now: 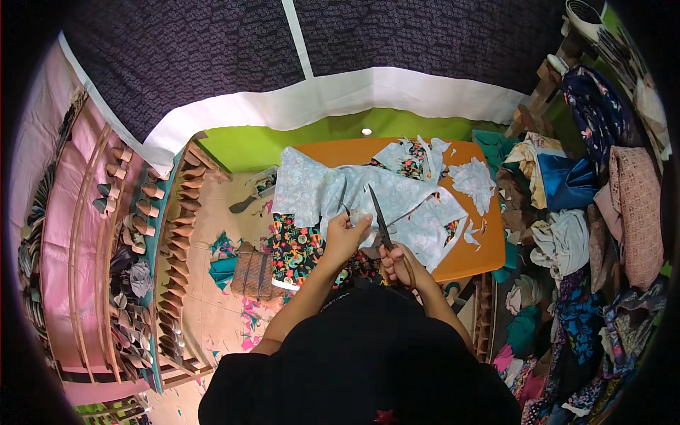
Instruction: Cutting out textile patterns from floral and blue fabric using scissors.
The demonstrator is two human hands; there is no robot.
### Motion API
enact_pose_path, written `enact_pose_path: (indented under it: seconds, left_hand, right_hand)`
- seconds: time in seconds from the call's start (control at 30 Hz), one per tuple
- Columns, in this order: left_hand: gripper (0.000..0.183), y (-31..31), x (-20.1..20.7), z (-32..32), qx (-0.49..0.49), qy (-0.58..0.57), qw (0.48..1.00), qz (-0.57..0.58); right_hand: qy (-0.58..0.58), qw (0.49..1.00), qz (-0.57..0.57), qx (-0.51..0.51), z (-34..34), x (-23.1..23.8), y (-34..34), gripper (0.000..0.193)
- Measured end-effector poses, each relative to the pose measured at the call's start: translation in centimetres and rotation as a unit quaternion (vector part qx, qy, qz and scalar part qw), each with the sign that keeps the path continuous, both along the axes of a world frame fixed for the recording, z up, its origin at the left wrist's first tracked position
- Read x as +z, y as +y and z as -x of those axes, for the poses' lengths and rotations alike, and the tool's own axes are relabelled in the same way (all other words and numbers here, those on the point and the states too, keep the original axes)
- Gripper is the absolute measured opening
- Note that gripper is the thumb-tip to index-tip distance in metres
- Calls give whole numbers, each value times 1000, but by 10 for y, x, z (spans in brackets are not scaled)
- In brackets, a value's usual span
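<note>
My right hand grips a pair of dark scissors by the handles. The long blades point away from me, slightly apart, above the cloth. Just left of them my left hand is closed in a pinch; a thin dark strip rises by its fingertips, but what it holds is too small to make out. Under both hands spreads a printed fabric, pale blue on its upturned side. Its black, brightly patterned face shows at the near left, where it hangs over the table edge.
An orange table carries the fabric, with white scraps at its far right. Shelves of wooden shoe lasts stand at left. Heaped fabrics fill the right side. A brown patterned bag-like thing and coloured scraps lie on the floor.
</note>
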State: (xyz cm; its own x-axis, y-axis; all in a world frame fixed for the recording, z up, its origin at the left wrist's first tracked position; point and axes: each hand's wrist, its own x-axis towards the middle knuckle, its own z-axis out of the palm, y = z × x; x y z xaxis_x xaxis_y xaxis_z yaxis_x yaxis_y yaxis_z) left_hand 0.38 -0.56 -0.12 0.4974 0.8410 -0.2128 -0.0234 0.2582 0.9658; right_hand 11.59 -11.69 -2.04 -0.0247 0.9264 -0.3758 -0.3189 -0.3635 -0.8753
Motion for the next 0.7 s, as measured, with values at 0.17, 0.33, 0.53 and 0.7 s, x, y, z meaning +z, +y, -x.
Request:
enact_pose_path:
  seconds: [0.17, 0.33, 0.53, 0.7]
  left_hand:
    - [14, 0, 6, -1, 48, -20, 998, 21]
    - [14, 3, 8, 3, 35, -17, 999, 6]
    - [15, -1, 5, 1, 18, -27, 999, 11]
    - [14, -3, 4, 0, 18, -18, 1000, 4]
  right_hand:
    - [-29, 999, -18, 9, 0, -8, -1, 69]
    - [-73, 993, -92, 25, 1, -14, -3, 74]
    - [-58, 996, -70, -3, 1, -23, -1, 76]
    - [-54, 996, -66, -1, 2, -21, -2, 76]
